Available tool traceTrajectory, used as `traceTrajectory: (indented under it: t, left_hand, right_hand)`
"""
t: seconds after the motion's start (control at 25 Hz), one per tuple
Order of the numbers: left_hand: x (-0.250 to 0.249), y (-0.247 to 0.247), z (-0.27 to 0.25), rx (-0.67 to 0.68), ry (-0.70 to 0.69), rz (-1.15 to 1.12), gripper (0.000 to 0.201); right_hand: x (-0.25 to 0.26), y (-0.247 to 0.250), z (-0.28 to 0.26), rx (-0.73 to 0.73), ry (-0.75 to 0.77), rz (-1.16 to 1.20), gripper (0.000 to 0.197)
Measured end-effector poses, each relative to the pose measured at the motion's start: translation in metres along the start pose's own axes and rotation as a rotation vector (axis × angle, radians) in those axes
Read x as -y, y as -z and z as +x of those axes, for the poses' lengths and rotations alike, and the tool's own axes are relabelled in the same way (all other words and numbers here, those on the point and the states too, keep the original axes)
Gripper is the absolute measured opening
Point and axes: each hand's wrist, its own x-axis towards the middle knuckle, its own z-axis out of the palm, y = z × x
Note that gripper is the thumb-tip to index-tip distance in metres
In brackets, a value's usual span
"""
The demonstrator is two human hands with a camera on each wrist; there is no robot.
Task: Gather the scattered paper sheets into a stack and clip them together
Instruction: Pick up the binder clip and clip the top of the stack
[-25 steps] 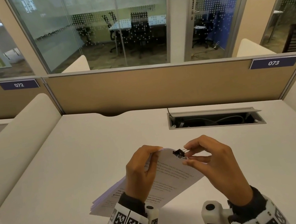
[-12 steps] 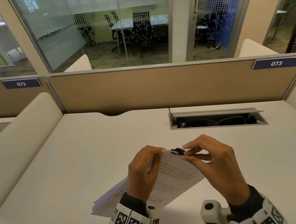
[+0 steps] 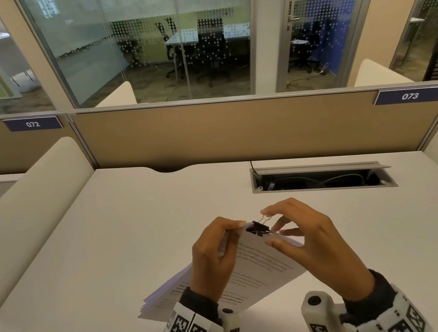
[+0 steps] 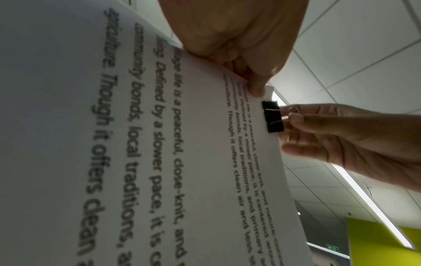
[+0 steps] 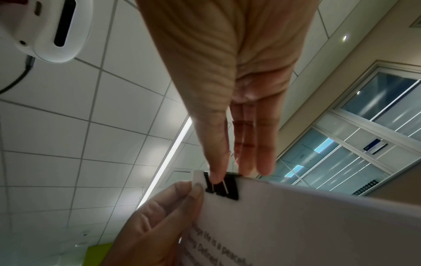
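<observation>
A stack of printed paper sheets (image 3: pixel 260 271) rests its near end on the white desk (image 3: pixel 106 258), with the far end lifted. My left hand (image 3: pixel 233 228) pinches the stack's raised top edge (image 4: pixel 205 126) between thumb and fingers. A black binder clip (image 3: pixel 258 228) sits clamped on that edge just right of my left fingers (image 5: pixel 189 194). My right hand (image 3: pixel 269 226) holds the binder clip (image 4: pixel 272 117) by its wire handles. The thumb tip lies on the front handle of the binder clip (image 5: pixel 222 188), and the other fingers are behind the paper's edge.
An open cable tray (image 3: pixel 320 178) is sunk into the desk behind my hands at the right. Padded dividers (image 3: pixel 26 207) flank the desk on both sides and a tan partition (image 3: pixel 235 131) closes the back. Bare desk surface lies to the left and right.
The clip has gone further onto the stack's top edge and one wire handle now stands up. My right fingers have spread a little. My left hand keeps its pinch on the paper.
</observation>
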Motion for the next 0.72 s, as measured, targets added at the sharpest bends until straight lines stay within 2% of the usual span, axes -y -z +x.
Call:
traceTrajectory:
  t: [0.12, 0.2, 0.28, 0.36, 0.44, 0.6, 0.72]
  left_hand:
    - [-0.003, 0.010, 0.008, -0.125, 0.130, -0.104, 0.019]
    - [-0.003, 0.021, 0.013, -0.207, 0.228, -0.191, 0.014]
    - [-0.004, 0.031, 0.017, -0.260, 0.282, -0.235, 0.012]
    - [-0.001, 0.037, 0.019, -0.305, 0.304, -0.246, 0.009]
    - [0.004, 0.039, 0.021, -0.349, 0.327, -0.269, 0.014]
    - [0.015, 0.036, 0.025, -0.381, 0.434, -0.401, 0.011]
    - [0.022, 0.030, 0.029, -0.394, 0.495, -0.469, 0.018]
  right_hand:
    - [-0.003, 0.005, -0.009, -0.092, -0.058, -0.030, 0.051]
    - [-0.011, 0.007, -0.015, -0.204, -0.135, 0.038, 0.061]
    - [-0.020, 0.006, -0.020, -0.248, -0.182, 0.165, 0.060]
    - [-0.031, 0.001, -0.027, -0.217, -0.211, 0.351, 0.053]
    - [-0.043, -0.008, -0.033, -0.154, -0.223, 0.512, 0.052]
    - [-0.060, -0.028, -0.044, 0.000, -0.283, 0.604, 0.045]
    - [-0.079, -0.044, -0.054, 0.048, -0.381, 0.637, 0.055]
